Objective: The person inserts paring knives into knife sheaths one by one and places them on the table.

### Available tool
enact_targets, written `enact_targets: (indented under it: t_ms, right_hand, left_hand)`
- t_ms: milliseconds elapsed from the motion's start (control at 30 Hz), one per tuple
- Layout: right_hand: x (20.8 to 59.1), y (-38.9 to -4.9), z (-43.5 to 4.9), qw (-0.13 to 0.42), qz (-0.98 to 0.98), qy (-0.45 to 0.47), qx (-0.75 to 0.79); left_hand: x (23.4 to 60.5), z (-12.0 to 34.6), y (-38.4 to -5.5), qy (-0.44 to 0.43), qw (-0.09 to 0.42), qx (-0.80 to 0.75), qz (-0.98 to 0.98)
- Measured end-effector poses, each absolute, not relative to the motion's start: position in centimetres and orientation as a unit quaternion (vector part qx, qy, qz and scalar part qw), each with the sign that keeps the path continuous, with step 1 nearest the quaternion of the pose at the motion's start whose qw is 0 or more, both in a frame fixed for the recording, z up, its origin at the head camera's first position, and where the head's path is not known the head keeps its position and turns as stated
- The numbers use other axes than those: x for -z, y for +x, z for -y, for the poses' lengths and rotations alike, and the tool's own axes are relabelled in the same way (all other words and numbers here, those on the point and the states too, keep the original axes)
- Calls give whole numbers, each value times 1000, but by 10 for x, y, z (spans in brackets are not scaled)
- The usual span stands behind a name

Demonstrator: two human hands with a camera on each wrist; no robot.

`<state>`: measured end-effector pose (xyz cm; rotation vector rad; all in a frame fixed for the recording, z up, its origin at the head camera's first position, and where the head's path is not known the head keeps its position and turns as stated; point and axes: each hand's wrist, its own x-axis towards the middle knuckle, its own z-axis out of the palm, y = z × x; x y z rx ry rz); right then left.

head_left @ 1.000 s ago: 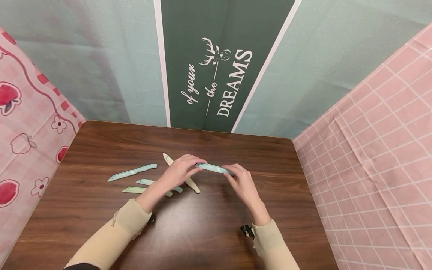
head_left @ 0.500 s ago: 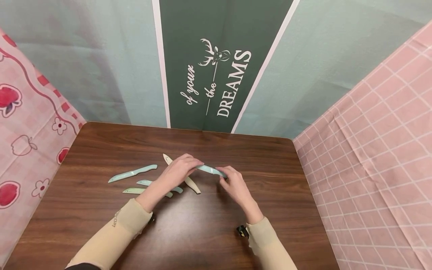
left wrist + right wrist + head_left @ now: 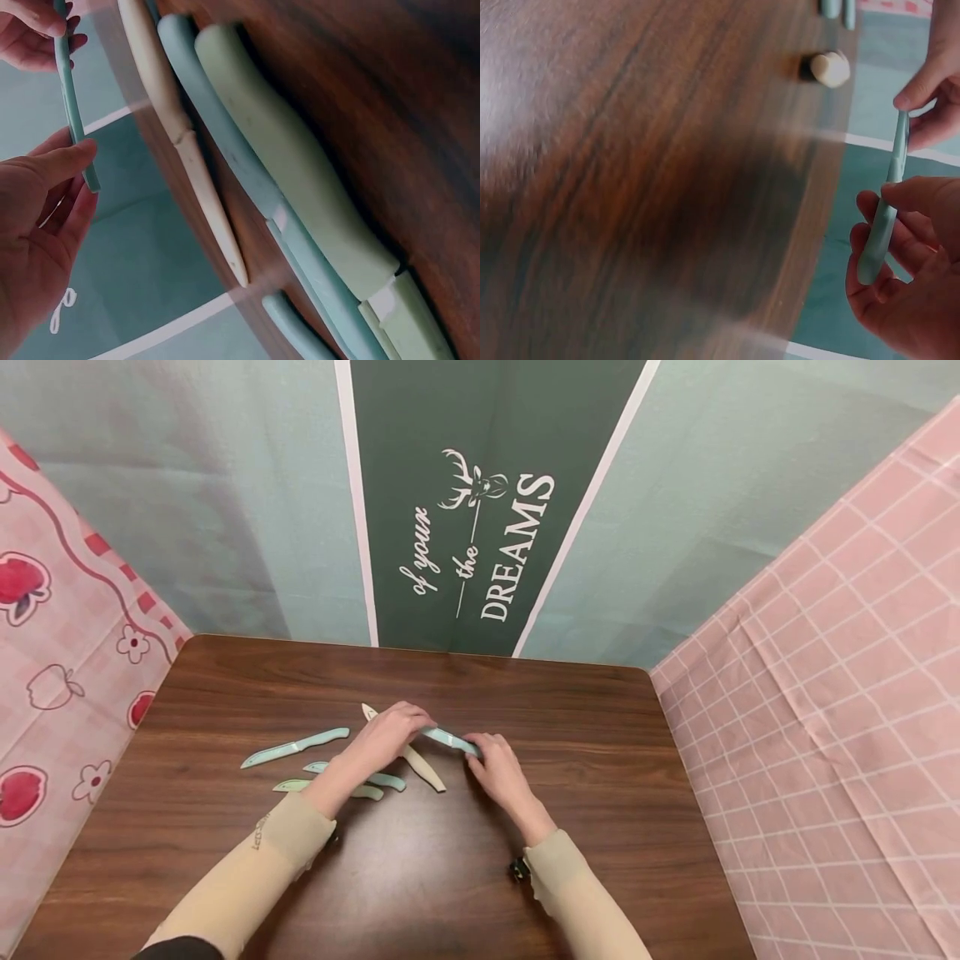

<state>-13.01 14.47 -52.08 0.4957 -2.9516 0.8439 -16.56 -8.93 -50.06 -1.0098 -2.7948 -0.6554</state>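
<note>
Both hands hold a light blue knife (image 3: 448, 739) with its blade in a matching sheath, raised above the table. My left hand (image 3: 382, 743) pinches the sheathed blade end between thumb and fingers, as the left wrist view shows. The handle end is gripped by my right hand (image 3: 501, 772); in the right wrist view its thumb presses on the knife (image 3: 885, 225) with fingers behind. Beneath my left hand and forearm lie a cream knife (image 3: 423, 768), a second light blue knife (image 3: 386, 781) and a green knife (image 3: 300, 165), each partly covered in the head view.
Another light blue knife (image 3: 296, 747) lies farther left on the brown wooden table (image 3: 435, 893). A grey-green cloth (image 3: 300, 527) hangs behind the table. Pink patterned cloths stand at the left (image 3: 67, 693) and right (image 3: 840, 652) sides.
Both hands have moved left with the held knife, the right hand more than the left. The knife now tilts down more toward the right. The knives on the table stay put.
</note>
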Motion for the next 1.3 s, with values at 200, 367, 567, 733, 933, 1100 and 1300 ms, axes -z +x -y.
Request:
enact_targets:
  t_ms: [200, 367, 567, 733, 933, 1100, 1300]
  right_hand:
    - [531, -133, -132, 15, 949, 159, -272]
    - [538, -134, -123, 9, 948, 154, -280]
    - [544, -135, -113, 6, 947, 150, -282]
    - [547, -134, -107, 4, 952, 147, -270]
    - [551, -135, -103, 1, 953, 142, -266]
    - [552, -136, -100, -6, 953, 138, -271]
    - [552, -137, -95, -10, 952, 139, -274]
  left_hand:
    - [507, 93, -179, -319, 34, 209, 924]
    - [515, 94, -190, -319, 30, 192, 927]
    - [521, 97, -199, -338, 13, 179, 924]
    - [523, 99, -204, -350, -3, 168, 922]
    - [523, 98, -207, -357, -3, 142, 923]
    - [524, 96, -210, -353, -5, 138, 926]
    - [528, 95, -215, -345, -19, 137, 928]
